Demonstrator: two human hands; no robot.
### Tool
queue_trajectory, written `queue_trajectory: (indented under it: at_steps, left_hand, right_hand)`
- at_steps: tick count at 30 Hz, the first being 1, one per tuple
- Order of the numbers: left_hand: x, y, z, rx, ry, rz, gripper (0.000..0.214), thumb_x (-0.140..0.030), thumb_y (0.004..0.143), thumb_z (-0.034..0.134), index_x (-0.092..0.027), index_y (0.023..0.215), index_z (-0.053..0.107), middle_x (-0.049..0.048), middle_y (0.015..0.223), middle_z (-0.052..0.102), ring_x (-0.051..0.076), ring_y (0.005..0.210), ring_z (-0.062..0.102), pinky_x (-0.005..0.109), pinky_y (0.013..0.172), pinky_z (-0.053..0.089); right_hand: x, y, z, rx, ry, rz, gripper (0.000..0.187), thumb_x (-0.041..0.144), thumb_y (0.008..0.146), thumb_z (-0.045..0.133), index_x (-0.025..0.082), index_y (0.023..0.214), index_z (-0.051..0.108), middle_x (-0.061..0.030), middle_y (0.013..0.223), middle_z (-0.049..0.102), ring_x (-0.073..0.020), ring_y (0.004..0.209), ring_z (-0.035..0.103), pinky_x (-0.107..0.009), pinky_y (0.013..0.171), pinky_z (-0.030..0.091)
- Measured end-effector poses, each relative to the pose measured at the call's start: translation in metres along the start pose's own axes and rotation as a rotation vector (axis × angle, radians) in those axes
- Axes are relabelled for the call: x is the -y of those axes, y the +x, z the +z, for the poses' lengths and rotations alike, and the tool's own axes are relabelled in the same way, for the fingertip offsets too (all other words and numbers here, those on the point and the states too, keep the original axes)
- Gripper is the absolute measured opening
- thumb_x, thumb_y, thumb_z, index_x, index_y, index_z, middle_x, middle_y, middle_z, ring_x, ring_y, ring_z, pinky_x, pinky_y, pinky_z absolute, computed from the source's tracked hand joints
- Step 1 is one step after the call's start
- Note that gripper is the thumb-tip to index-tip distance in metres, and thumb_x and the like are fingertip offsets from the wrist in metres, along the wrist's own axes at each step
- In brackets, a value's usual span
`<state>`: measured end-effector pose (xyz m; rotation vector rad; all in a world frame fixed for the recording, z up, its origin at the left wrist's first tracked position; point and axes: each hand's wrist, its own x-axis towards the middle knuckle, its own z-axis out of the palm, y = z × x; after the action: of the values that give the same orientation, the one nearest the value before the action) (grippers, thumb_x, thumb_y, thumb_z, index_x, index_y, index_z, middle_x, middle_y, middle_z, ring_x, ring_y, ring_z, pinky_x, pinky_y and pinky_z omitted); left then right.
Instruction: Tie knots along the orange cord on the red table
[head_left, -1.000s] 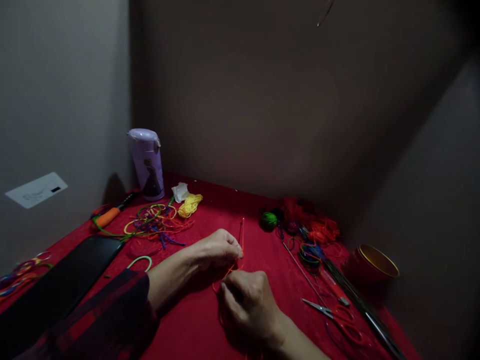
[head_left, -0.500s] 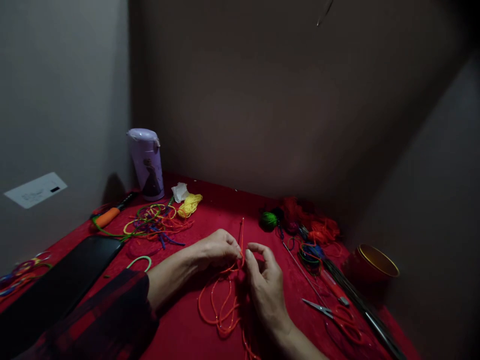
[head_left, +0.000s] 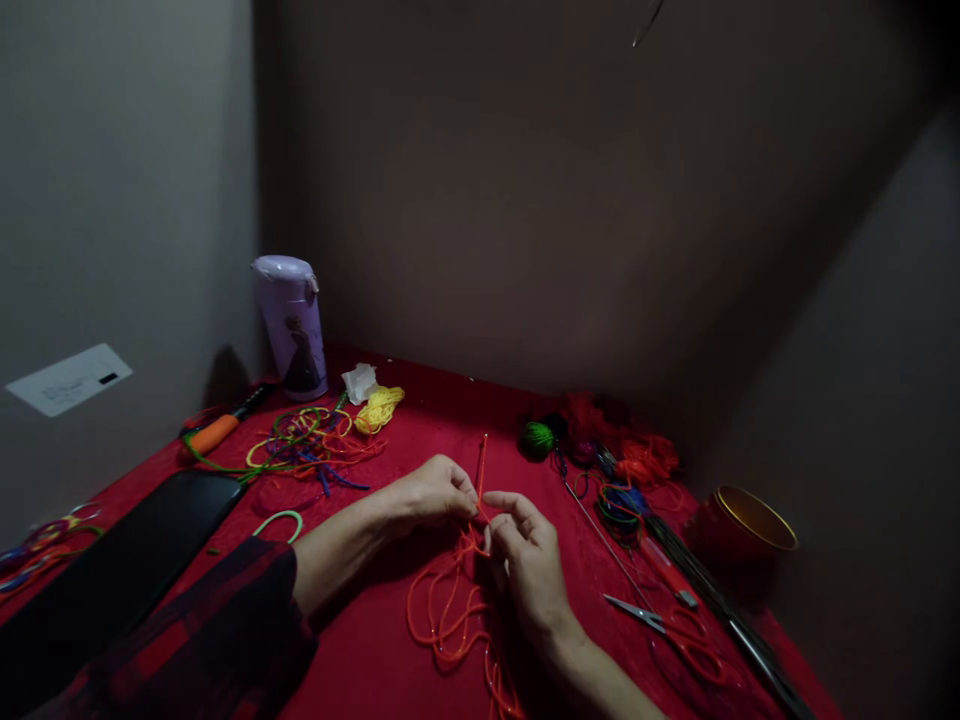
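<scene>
My left hand rests on the red tablecloth with its fingers pinched round a thin orange stick that stands upright from the fingertips. Close beside it, my right hand pinches the orange cord just below the stick. The rest of that cord lies in loose loops on the cloth in front of both hands. A dark red sleeve covers my left forearm.
A lilac bottle stands at the back left beside yellow cord and a tangle of coloured cords. A black flat object lies at the left. Scissors, long metal rods, thread balls and a red-and-gold tin are at the right.
My right hand has moved up from the near cloth to meet the left hand at the stick. The orange cord has spread into loose loops in front of me.
</scene>
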<state>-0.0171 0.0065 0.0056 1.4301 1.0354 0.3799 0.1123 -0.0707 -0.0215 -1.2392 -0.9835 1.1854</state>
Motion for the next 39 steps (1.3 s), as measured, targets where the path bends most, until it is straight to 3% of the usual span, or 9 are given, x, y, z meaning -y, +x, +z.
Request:
queue_trajectory:
  at_steps: [4,7,12,15,20,24,29,33,39]
  left_hand:
    - [-0.001,0.0,0.001,0.022,-0.008,-0.005,0.015,-0.026,0.057,0.061,-0.012,0.062,0.057,-0.004,0.045,0.047,0.003,0.033,0.028,0.02,0.035,0.017]
    - [-0.001,0.0,0.001,0.018,-0.002,-0.011,0.014,-0.025,0.056,0.061,-0.012,0.062,0.057,-0.0044,0.044,0.046,0.003,0.033,0.028,0.02,0.035,0.017]
    - [0.0,0.0,0.001,0.004,-0.002,-0.013,0.014,-0.024,0.056,0.061,-0.012,0.062,0.056,-0.0038,0.045,0.046,0.004,0.033,0.028,0.02,0.035,0.017]
    - [0.0,0.0,0.001,0.018,0.013,0.004,0.014,-0.025,0.056,0.06,-0.012,0.06,0.055,-0.0029,0.046,0.047,0.004,0.034,0.03,0.019,0.035,0.018]
    - [0.001,0.0,0.001,0.016,0.014,0.013,0.016,-0.026,0.056,0.061,-0.012,0.06,0.055,-0.0033,0.046,0.046,0.004,0.035,0.03,0.019,0.035,0.018]
    - [0.003,0.001,0.002,0.016,0.009,-0.011,0.015,-0.024,0.056,0.061,-0.011,0.063,0.057,-0.0017,0.048,0.049,0.004,0.035,0.032,0.019,0.036,0.02]
    - [0.004,0.0,0.002,0.034,-0.009,0.035,0.012,-0.022,0.058,0.058,-0.01,0.06,0.057,-0.0033,0.042,0.043,0.004,0.034,0.029,0.02,0.036,0.017]
    - [0.001,-0.001,0.002,0.023,-0.01,0.023,0.012,-0.021,0.057,0.058,-0.01,0.061,0.057,-0.0032,0.044,0.045,0.003,0.034,0.028,0.019,0.037,0.016]
    - [0.004,0.002,0.002,0.033,0.008,0.021,0.015,-0.023,0.055,0.059,-0.011,0.063,0.057,-0.0035,0.046,0.045,0.004,0.036,0.031,0.019,0.037,0.02]
  right_hand:
    - [0.001,-0.001,-0.003,-0.067,0.019,-0.006,0.025,0.02,0.068,0.046,0.014,0.091,0.052,0.0087,0.047,0.039,-0.0054,0.036,0.028,-0.016,0.036,0.021]
    - [0.001,-0.002,-0.004,-0.083,-0.117,-0.066,0.02,0.019,0.069,0.046,0.013,0.086,0.056,0.0067,0.047,0.042,-0.0074,0.038,0.033,-0.018,0.038,0.025]
    - [0.008,-0.003,-0.005,-0.174,-0.416,-0.253,0.023,0.027,0.08,0.046,0.014,0.09,0.062,-0.0066,0.08,0.063,-0.0174,0.071,0.056,-0.027,0.063,0.044]
    - [0.012,-0.005,-0.005,-0.226,-0.453,-0.356,0.025,0.027,0.083,0.045,0.014,0.094,0.062,-0.0096,0.096,0.063,-0.0199,0.09,0.056,-0.031,0.079,0.043]
    - [0.014,-0.011,-0.002,-0.212,-0.452,-0.513,0.028,0.025,0.085,0.043,0.013,0.104,0.06,-0.0113,0.105,0.06,-0.0194,0.099,0.054,-0.033,0.087,0.041]
    - [0.007,-0.009,-0.001,-0.177,-0.358,-0.364,0.033,0.031,0.083,0.049,0.012,0.108,0.06,-0.0111,0.091,0.066,-0.0205,0.083,0.061,-0.032,0.072,0.048]
    - [-0.005,0.001,0.001,0.01,-0.174,-0.122,0.04,0.035,0.082,0.05,0.009,0.111,0.055,-0.0046,0.062,0.063,-0.0166,0.056,0.059,-0.026,0.052,0.045]
    - [-0.004,0.003,0.002,0.085,-0.206,-0.101,0.028,0.033,0.083,0.047,0.01,0.094,0.06,0.0004,0.052,0.056,-0.0131,0.047,0.053,-0.022,0.048,0.041]
    - [0.004,0.004,-0.002,0.033,-0.439,-0.204,0.023,0.029,0.081,0.047,0.013,0.077,0.063,-0.0032,0.066,0.061,-0.0152,0.064,0.054,-0.023,0.056,0.039]
